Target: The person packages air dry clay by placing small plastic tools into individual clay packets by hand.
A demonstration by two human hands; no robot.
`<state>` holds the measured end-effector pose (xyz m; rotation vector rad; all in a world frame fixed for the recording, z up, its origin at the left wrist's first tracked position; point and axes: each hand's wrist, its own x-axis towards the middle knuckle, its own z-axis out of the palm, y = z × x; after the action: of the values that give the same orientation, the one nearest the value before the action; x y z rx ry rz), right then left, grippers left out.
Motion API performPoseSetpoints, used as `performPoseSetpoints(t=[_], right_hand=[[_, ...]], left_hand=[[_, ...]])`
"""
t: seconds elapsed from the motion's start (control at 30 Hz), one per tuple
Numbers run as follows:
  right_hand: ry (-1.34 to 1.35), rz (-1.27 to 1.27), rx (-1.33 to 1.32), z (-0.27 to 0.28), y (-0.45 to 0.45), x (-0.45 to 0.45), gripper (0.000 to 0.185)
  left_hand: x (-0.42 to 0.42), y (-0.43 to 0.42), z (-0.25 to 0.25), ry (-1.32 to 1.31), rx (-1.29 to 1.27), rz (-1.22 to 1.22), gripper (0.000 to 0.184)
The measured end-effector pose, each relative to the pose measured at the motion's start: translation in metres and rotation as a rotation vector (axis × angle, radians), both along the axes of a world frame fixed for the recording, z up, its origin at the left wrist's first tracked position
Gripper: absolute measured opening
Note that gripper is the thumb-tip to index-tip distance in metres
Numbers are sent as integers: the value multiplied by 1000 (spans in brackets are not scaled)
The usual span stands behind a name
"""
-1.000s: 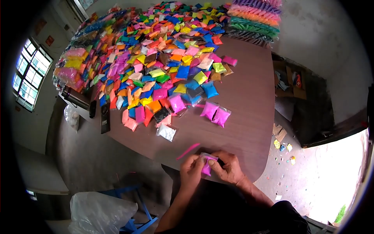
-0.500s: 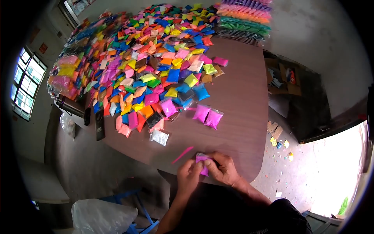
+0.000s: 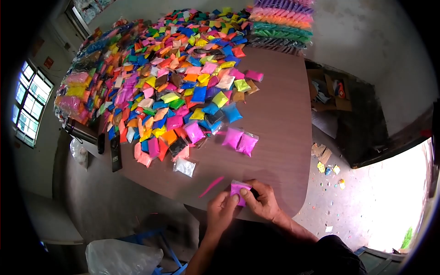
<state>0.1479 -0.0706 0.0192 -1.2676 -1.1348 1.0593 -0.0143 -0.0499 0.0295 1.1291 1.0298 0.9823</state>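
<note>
Near the table's front edge, a small clear packet of magenta-pink material is pinched between both hands. My left hand grips its left side, thumb on the front. My right hand presses its thumb on the packet from the right, fingers curled behind. A thin pink strip lies on the table just left of the hands. Two pink-purple packets rest side by side beyond them, and a white packet lies further left.
A big heap of colourful packets covers the far left of the brown table. Stacked coloured bundles stand at the back. A dark remote and a flask are at the left edge; a plastic bag hangs low left.
The view has shifted a little, moving the table contents left in the picture. Both hands still hold the pink packet, whose front now shows more between the thumbs.
</note>
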Motion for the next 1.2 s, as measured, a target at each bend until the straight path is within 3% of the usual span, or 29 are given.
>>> performPoseSetpoints(t=[0.17, 0.43, 0.67, 0.87, 0.93, 1.2], right_hand=[[-70, 33, 7, 2, 1, 0, 21], [145, 30, -55, 1, -1, 2, 24], [18, 35, 39, 3, 2, 1, 17], [158, 76, -42, -4, 0, 3, 20], [55, 22, 82, -6, 2, 0, 15], [-31, 31, 45, 0, 3, 1, 16]], left_hand=[[0, -1, 3, 20, 39, 19, 17], [1, 2, 9, 25, 7, -95, 14], [-13, -1, -17, 11, -18, -83, 15], [-1, 3, 7, -58, 12, -56, 12], [0, 3, 8, -28, 24, -45, 10], [-2, -1, 2, 29, 65, 0, 14]])
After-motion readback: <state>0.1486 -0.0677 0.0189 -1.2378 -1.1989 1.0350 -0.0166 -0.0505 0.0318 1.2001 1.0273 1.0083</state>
